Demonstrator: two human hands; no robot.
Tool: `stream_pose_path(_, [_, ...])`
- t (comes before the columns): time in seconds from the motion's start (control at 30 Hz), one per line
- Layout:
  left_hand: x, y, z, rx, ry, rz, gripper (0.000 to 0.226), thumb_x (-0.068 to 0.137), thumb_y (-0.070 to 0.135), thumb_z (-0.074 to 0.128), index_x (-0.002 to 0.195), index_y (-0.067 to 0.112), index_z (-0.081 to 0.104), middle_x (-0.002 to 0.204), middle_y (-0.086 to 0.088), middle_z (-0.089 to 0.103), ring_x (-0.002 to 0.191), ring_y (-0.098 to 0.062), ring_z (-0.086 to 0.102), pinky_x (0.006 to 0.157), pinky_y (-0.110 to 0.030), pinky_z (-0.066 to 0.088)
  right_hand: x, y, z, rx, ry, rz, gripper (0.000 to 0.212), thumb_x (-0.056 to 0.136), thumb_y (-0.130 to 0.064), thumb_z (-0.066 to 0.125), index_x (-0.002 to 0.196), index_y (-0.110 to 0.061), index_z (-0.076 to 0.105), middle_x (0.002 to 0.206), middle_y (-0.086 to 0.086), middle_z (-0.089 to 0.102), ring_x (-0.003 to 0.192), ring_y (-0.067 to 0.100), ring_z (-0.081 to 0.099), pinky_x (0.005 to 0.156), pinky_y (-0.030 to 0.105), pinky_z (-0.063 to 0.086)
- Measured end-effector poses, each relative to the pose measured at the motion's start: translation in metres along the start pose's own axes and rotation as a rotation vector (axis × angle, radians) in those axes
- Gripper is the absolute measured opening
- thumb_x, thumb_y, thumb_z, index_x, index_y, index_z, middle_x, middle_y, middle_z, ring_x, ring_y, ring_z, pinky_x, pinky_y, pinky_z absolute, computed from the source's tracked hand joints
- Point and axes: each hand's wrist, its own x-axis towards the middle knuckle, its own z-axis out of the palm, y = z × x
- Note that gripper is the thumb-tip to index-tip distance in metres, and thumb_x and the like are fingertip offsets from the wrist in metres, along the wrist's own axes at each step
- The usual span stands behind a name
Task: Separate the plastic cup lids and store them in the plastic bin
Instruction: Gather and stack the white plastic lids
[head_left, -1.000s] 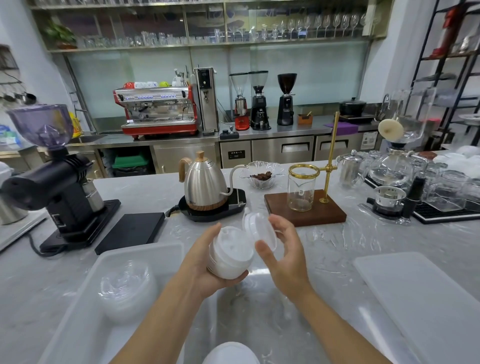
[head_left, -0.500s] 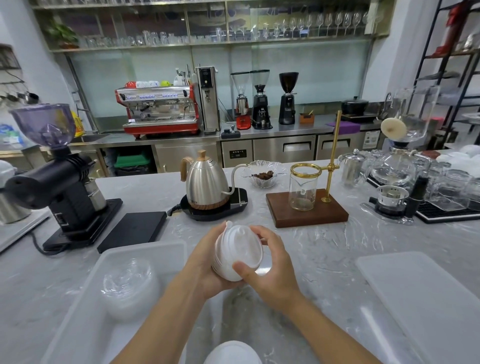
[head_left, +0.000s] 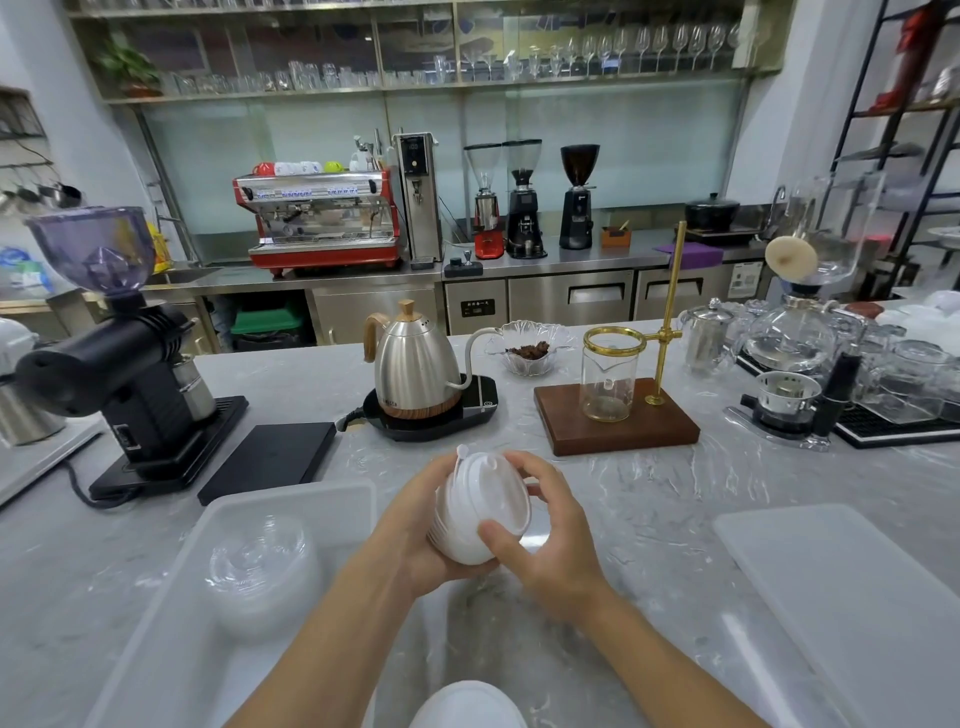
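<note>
While both hands grip it, stack of lids (head_left: 475, 514) above counter's (head_left: 649, 499) near edge, left hand (head_left: 415, 530) cupping underneath, right hand (head_left: 550, 540) fingers (head_left: 498, 535) pinching top lid, plastic bin (head_left: 291, 504) near-left holding separated lids (head_left: 260, 561)

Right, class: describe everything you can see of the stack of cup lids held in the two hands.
The stack of lids is a short nested column of round, translucent white plastic lids, tipped on its side above the marble counter. The left hand cradles it from beneath and behind. The right hand grips the front lid, thumb on its lower rim and fingers over the top. At the upper edge one lid's rim stands slightly apart from the others.
</note>
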Motion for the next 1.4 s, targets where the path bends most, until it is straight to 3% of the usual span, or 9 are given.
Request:
stream_pose_path(0.13, [0.0006, 0.0009, -0.0012, -0.038, 0.024, -0.025, 0.057, 0.075, 0.043, 0.079, 0.123, 0.013, 0.071, 0.116, -0.02, 0.072, 0.099, -0.04, 0.068, 0.094, -0.06, 0.051, 0.0002, 0.0013, 0.0007, 0.013, 0.054, -0.015, 0.06, 0.076, -0.045, 0.067, 0.13, -0.026, 0.051, 0.132, -0.01, 0.056, 0.121, 0.017, 0.053, 0.098, 0.025, 0.044])
stream_pose_path(0.33, [0.0019, 0.0001, -0.0011, -0.067, 0.009, -0.059, 0.061, 0.078, 0.046, 0.077, 0.129, 0.013, 0.068, 0.124, -0.019, 0.07, 0.105, -0.039, 0.066, 0.093, -0.058, 0.053, -0.0015, 0.0025, 0.0038, -0.061, 0.018, -0.086, 0.053, 0.08, -0.043, 0.068, 0.13, -0.033, 0.05, 0.135, -0.019, 0.049, 0.129, 0.015, 0.046, 0.103, 0.019, 0.038])
stream_pose_path(0.4, [0.0038, -0.0002, -0.0023, -0.068, 0.004, -0.064, 0.057, 0.08, 0.048, 0.074, 0.125, 0.012, 0.07, 0.115, -0.018, 0.072, 0.102, -0.039, 0.068, 0.09, -0.056, 0.055, -0.0017, 0.0039, 0.0049, -0.083, -0.007, -0.104, 0.056, 0.08, -0.041, 0.07, 0.131, -0.032, 0.05, 0.136, -0.019, 0.049, 0.13, 0.015, 0.045, 0.105, 0.019, 0.037])
stream_pose_path(0.53, [0.0055, 0.0003, -0.005, -0.044, -0.01, -0.052, 0.043, 0.081, 0.05, 0.07, 0.087, 0.009, 0.083, 0.094, -0.018, 0.078, 0.078, -0.037, 0.075, 0.078, -0.053, 0.059, -0.0006, 0.0057, 0.004, -0.065, -0.014, -0.061, 0.06, 0.076, -0.043, 0.071, 0.131, -0.036, 0.048, 0.134, -0.023, 0.049, 0.128, 0.012, 0.046, 0.103, 0.019, 0.039])
stream_pose_path(0.73, [0.0039, 0.0, -0.0019, 0.017, -0.023, -0.048, 0.057, 0.079, 0.051, 0.074, 0.121, 0.013, 0.072, 0.113, -0.016, 0.074, 0.099, -0.036, 0.069, 0.082, -0.049, 0.058, 0.0011, 0.0072, 0.0045, -0.025, -0.021, 0.032, 0.065, 0.072, -0.051, 0.072, 0.13, -0.038, 0.048, 0.13, -0.023, 0.051, 0.121, 0.008, 0.051, 0.097, 0.022, 0.045])
stream_pose_path(0.93, [0.0004, -0.0003, -0.0015, 0.033, -0.006, -0.046, 0.06, 0.077, 0.05, 0.077, 0.124, 0.014, 0.07, 0.126, -0.019, 0.071, 0.105, -0.038, 0.068, 0.09, -0.054, 0.054, 0.0016, 0.0065, 0.0026, -0.028, -0.04, 0.037, 0.068, 0.072, -0.053, 0.072, 0.133, -0.034, 0.048, 0.13, -0.021, 0.05, 0.122, 0.008, 0.05, 0.098, 0.022, 0.045])
stream_pose_path(1.13, [0.0036, -0.0009, -0.0027, -0.053, 0.055, -0.077, 0.059, 0.08, 0.044, 0.075, 0.129, 0.013, 0.065, 0.125, -0.021, 0.067, 0.106, -0.041, 0.064, 0.096, -0.058, 0.051, 0.0018, 0.0033, 0.0007, 0.015, -0.006, 0.024, 0.064, 0.076, -0.047, 0.065, 0.136, -0.031, 0.047, 0.136, -0.013, 0.048, 0.126, 0.013, 0.048, 0.102, 0.022, 0.042])
stream_pose_path(1.27, [0.0038, -0.0012, -0.0019, -0.034, 0.021, -0.085, 0.057, 0.078, 0.045, 0.076, 0.124, 0.012, 0.067, 0.117, -0.019, 0.069, 0.101, -0.039, 0.065, 0.091, -0.055, 0.052, 0.0017, 0.0039, 0.0009, 0.006, -0.033, 0.027, 0.061, 0.079, -0.048, 0.065, 0.135, -0.034, 0.047, 0.137, -0.017, 0.047, 0.129, 0.012, 0.045, 0.105, 0.024, 0.04])
stream_pose_path(1.4, [0.0023, -0.0012, -0.0007, -0.022, -0.01, -0.084, 0.043, 0.078, 0.042, 0.074, 0.113, 0.016, 0.07, 0.108, -0.014, 0.069, 0.1, -0.036, 0.065, 0.08, -0.047, 0.055, -0.0004, 0.0047, 0.0042, -0.047, -0.11, 0.002, 0.058, 0.079, -0.046, 0.068, 0.134, -0.039, 0.049, 0.136, -0.024, 0.046, 0.132, 0.008, 0.042, 0.106, 0.018, 0.036])
